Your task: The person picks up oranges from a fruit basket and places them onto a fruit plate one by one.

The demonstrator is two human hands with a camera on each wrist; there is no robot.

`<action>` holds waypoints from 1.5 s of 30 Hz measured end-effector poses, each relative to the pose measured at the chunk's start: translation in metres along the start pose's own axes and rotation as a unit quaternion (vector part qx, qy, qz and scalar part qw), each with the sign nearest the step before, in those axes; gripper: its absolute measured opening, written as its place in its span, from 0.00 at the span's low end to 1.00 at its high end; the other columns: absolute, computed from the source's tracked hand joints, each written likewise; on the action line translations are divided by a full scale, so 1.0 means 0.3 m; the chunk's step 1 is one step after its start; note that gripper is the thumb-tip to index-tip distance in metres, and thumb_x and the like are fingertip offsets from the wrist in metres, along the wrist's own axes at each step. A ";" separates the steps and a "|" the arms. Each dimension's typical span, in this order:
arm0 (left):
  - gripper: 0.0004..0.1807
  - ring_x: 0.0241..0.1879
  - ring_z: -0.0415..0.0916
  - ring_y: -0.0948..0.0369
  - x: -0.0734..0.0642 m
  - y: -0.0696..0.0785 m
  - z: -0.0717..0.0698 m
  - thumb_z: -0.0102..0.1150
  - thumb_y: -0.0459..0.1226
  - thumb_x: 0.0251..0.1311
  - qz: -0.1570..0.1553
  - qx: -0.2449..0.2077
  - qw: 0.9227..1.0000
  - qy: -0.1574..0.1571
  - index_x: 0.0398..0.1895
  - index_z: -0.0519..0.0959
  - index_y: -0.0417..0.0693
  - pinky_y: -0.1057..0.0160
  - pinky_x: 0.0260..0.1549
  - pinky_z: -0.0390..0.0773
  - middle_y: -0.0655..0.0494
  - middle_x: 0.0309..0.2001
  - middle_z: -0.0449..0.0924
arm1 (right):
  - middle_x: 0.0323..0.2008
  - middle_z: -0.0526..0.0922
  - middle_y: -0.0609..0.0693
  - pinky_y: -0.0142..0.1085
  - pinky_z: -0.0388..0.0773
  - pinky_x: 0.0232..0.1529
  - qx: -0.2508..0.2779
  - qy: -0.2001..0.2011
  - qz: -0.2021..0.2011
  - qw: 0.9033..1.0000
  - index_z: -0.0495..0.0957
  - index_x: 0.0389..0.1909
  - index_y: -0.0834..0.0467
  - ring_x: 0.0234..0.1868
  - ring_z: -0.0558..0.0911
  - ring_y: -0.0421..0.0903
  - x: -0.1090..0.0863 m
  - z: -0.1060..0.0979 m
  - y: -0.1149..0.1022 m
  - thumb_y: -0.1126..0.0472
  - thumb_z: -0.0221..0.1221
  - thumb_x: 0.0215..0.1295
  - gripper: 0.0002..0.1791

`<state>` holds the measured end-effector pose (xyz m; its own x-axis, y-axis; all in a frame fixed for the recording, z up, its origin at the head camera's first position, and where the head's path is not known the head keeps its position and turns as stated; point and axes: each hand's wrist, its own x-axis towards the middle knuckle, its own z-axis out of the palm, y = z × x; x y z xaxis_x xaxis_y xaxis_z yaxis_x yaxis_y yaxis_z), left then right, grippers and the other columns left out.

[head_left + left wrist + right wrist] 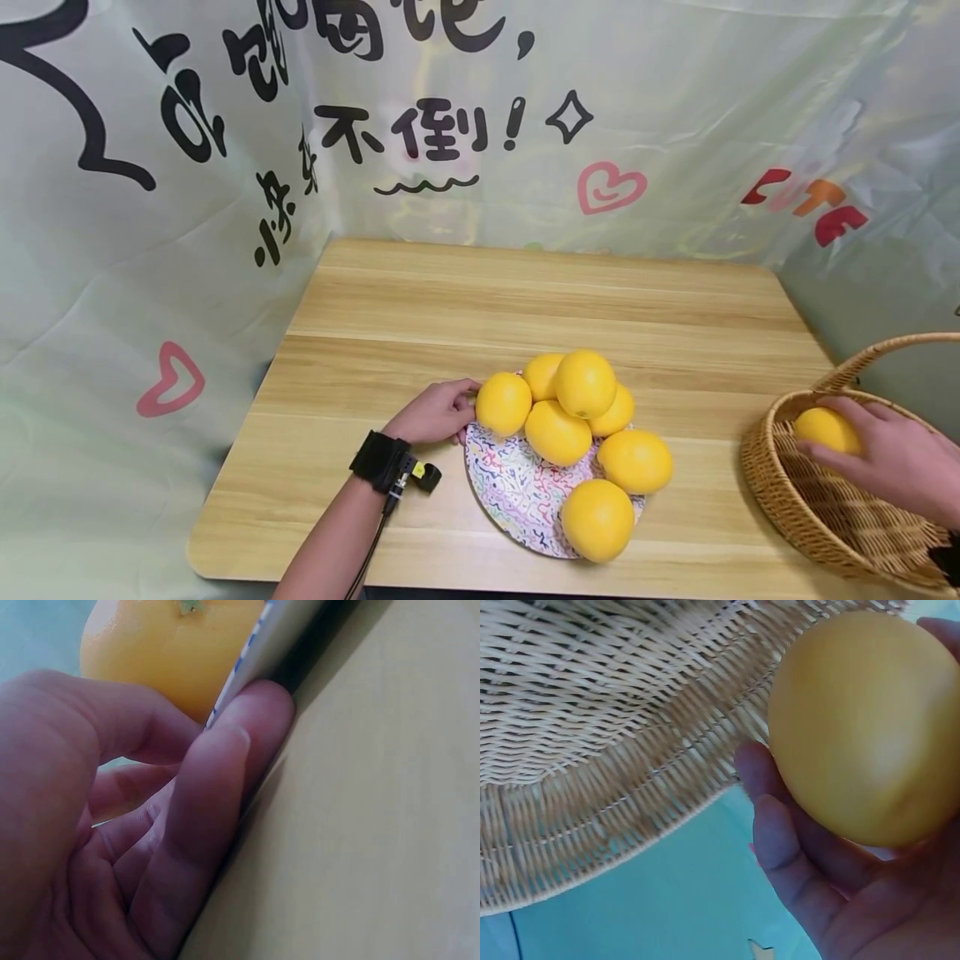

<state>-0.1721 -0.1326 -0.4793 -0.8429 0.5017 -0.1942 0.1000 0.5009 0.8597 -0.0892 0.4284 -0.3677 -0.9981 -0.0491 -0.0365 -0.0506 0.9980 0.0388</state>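
My left hand [435, 412] grips the left rim of a round plate [517, 500] with multicoloured squiggles. In the left wrist view, fingertips [259, 712] reach beneath the plate's edge [238, 664], close to the tabletop. Several oranges [558, 433] are heaped on the plate, one resting on top of the others; another orange [503, 404] sits right by the left hand. On the far right, my right hand [900, 454] holds an orange [866, 727] with curled fingers, inside the opening of a wicker basket [780, 492]. The basket's woven wall [630, 780] fills much of the right wrist view.
Everything stands on a wooden table [360, 308] with rounded corners. The basket's arched handle [885, 354] rises at its far side. Printed cloth [480, 208] hangs behind the table and along both sides. A cable [367, 558] runs from the left wrist camera along the forearm.
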 end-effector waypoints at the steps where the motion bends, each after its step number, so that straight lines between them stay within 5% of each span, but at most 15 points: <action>1: 0.25 0.22 0.82 0.61 -0.001 0.001 0.000 0.54 0.38 0.72 -0.001 0.000 1.000 0.001 0.71 0.72 0.46 0.62 0.28 0.86 0.55 0.28 0.82 | 0.42 0.78 0.76 0.37 0.60 0.23 0.000 0.006 -0.005 1.000 0.70 0.62 0.66 0.28 0.75 0.55 0.002 -0.003 -0.006 0.33 0.63 0.65 0.43; 5: 0.25 0.23 0.82 0.61 -0.004 0.003 -0.001 0.54 0.38 0.72 -0.005 0.000 1.000 0.000 0.72 0.72 0.46 0.61 0.28 0.86 0.54 0.28 0.82 | 0.52 0.77 0.78 0.38 0.62 0.24 -0.001 0.015 -0.020 1.000 0.71 0.62 0.64 0.33 0.79 0.62 0.007 -0.024 -0.040 0.33 0.64 0.64 0.42; 16: 0.26 0.23 0.83 0.61 0.002 0.007 -0.001 0.55 0.39 0.72 -0.009 0.004 1.000 -0.001 0.73 0.71 0.47 0.62 0.28 0.86 0.55 0.31 0.84 | 0.54 0.76 0.76 0.39 0.63 0.21 0.003 -0.008 -0.029 1.000 0.69 0.66 0.61 0.29 0.76 0.53 0.001 -0.084 -0.176 0.31 0.60 0.67 0.42; 23: 0.26 0.23 0.82 0.61 0.001 0.013 -0.002 0.54 0.37 0.72 -0.003 0.002 1.000 -0.001 0.72 0.71 0.46 0.61 0.28 0.86 0.55 0.31 0.84 | 0.47 0.81 0.70 0.40 0.67 0.21 0.005 0.033 -0.068 0.997 0.73 0.62 0.59 0.29 0.78 0.51 0.001 -0.099 -0.255 0.34 0.66 0.63 0.38; 36: 0.26 0.23 0.82 0.61 -0.005 0.015 -0.005 0.54 0.37 0.72 -0.007 -0.003 1.000 -0.001 0.73 0.71 0.46 0.61 0.28 0.86 0.55 0.31 0.84 | 0.42 0.82 0.63 0.36 0.62 0.21 0.004 0.046 -0.093 0.995 0.74 0.61 0.57 0.25 0.70 0.43 -0.010 -0.109 -0.331 0.35 0.68 0.61 0.38; 45: 0.26 0.23 0.82 0.61 -0.004 0.015 -0.004 0.54 0.37 0.72 -0.014 -0.002 1.000 0.000 0.73 0.71 0.47 0.61 0.28 0.86 0.55 0.31 0.84 | 0.49 0.84 0.65 0.46 0.74 0.22 0.004 0.053 -0.121 0.991 0.75 0.63 0.53 0.33 0.82 0.56 -0.018 -0.122 -0.397 0.32 0.69 0.57 0.41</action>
<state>-0.1713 -0.1317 -0.4747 -0.8450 0.4884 -0.2178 0.0749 0.5113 0.8561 -0.0792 0.3083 -0.3356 -0.9551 -0.2898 0.0611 -0.2882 0.9570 0.0335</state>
